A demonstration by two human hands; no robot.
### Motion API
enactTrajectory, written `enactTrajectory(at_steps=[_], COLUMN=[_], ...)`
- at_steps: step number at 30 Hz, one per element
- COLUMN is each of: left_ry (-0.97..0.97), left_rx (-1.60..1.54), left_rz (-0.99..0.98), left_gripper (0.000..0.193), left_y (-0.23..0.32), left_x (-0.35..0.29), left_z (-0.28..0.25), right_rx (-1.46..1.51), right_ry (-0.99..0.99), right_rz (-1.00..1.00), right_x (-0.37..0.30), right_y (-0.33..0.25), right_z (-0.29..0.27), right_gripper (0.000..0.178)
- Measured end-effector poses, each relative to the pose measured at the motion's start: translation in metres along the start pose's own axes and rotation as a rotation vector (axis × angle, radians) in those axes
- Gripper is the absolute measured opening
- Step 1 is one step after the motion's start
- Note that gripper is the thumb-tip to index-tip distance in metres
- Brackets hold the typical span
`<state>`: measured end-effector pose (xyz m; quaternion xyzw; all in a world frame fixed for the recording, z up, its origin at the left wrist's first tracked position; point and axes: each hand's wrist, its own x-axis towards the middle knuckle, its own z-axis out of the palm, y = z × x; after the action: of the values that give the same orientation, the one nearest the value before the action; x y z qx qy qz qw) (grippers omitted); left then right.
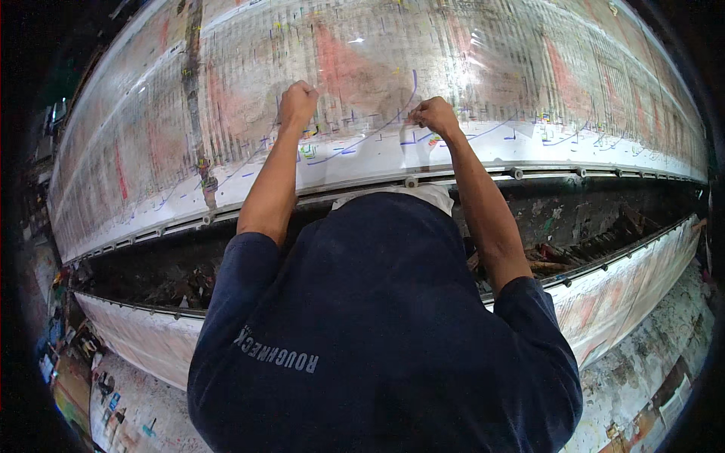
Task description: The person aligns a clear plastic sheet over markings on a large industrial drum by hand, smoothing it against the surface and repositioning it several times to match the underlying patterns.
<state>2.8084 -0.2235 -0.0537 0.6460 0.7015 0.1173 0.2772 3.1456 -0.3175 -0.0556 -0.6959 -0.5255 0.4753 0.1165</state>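
Both my arms reach forward over a long pale table (362,45), stained with reddish and grey stripes and marked with blue, yellow and green strokes. My left hand (299,104) is curled into a fist above the surface; whatever may be inside it is hidden. To its right, my right hand (436,117) has its thumb and fingertips pinched together, and anything between them is too small to make out. A curved blue line (414,87) runs along the tabletop near the right fingertips. The near strip of the table is whiter, beneath my wrists.
A metal rail with round stops (411,183) edges the table near my body. Behind it, a dark gap holds scraps and debris (555,257). Another striped table (634,291) stands on the near side. The floor (143,392) is paint-spattered with small items on the left.
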Motion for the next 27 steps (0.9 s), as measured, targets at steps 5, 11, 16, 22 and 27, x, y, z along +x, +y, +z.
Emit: enactTrajectory(at_steps=[5, 11, 16, 22, 27], left_ry=[-0.049, -0.051, -0.072, -0.01, 0.013], left_rx=[0.085, 0.073, 0.082, 0.05, 0.068], left_rz=[0.029, -0.048, -0.041, 0.034, 0.056], left_gripper=[0.027, 0.028, 0.03, 0.03, 0.029], left_y=[0.002, -0.001, -0.011, -0.02, -0.021], left_x=[-0.002, -0.004, -0.004, -0.007, -0.01], left_z=[-0.006, -0.007, -0.003, 0.004, 0.005], right_rx=[-0.174, -0.274, -0.286, -0.271, -0.259], right_ry=[0.087, 0.105, 0.038, 0.017, 0.084], right_rz=[0.065, 0.183, 0.221, 0.232, 0.185], right_x=[-0.006, -0.012, -0.012, -0.011, -0.014], right_y=[-0.001, -0.011, -0.012, -0.01, -0.01], right_z=[0.01, 0.017, 0.016, 0.016, 0.019], right_gripper=[0.029, 0.029, 0.025, 0.025, 0.024])
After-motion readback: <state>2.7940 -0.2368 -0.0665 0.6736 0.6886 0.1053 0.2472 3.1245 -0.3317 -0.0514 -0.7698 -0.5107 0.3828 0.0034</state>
